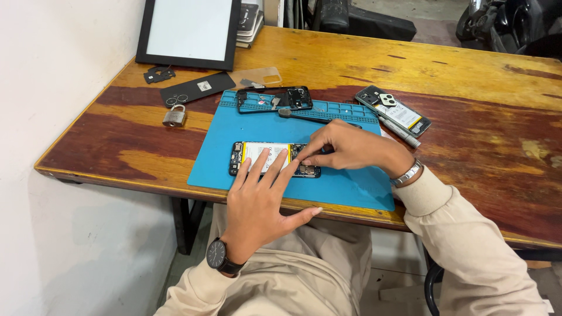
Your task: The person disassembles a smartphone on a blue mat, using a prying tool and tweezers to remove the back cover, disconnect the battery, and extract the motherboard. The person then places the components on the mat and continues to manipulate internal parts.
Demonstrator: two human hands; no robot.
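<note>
Left hand [260, 196] lies flat, fingers spread on opened phone [274, 158]; right hand [345, 146] pinches its end

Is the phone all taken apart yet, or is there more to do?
Partly. Done: the opened phone has its back off, its insides showing, and a black frame piece lies higher on the blue mat. In hand: the left hand steadies the phone while the right hand pinches at its right end. Left: the battery and boards sit in the phone, not yet out.
</note>
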